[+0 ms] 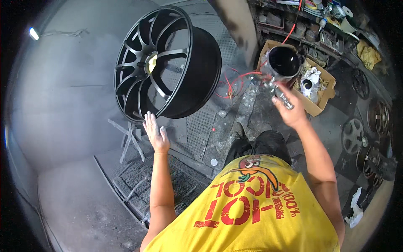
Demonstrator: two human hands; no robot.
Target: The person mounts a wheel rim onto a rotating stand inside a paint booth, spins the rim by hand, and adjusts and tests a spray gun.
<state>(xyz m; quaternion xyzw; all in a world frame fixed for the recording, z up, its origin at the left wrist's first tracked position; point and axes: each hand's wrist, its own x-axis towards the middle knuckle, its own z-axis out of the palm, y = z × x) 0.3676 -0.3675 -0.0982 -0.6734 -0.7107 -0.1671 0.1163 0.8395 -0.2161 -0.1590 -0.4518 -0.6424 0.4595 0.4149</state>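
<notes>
A large matte black multi-spoke car wheel (205, 67) stands raised off the floor in front of me, left of the middle, its spoked face turned left. My left hand (157, 136) is open, fingers stretched out, fingertips at the lower edge of its rim. Grey-white dust or paint coats those fingers. My right hand (294, 110) is closed round a metal spray gun (282, 95), held to the right of the wheel. At the gun's far end is a wide cup (285, 63), dark and glossy inside. How the cup joins the gun is blurred.
A red hose (235, 82) loops between gun and wheel. Behind the cup, cardboard boxes (325, 94) hold crumpled paper. Cluttered shelves (302, 35) fill the back right. More wheels (352, 135) stand at the right. A grey cross-shaped stand (131, 138) and dark textured mat (168, 176) lie left.
</notes>
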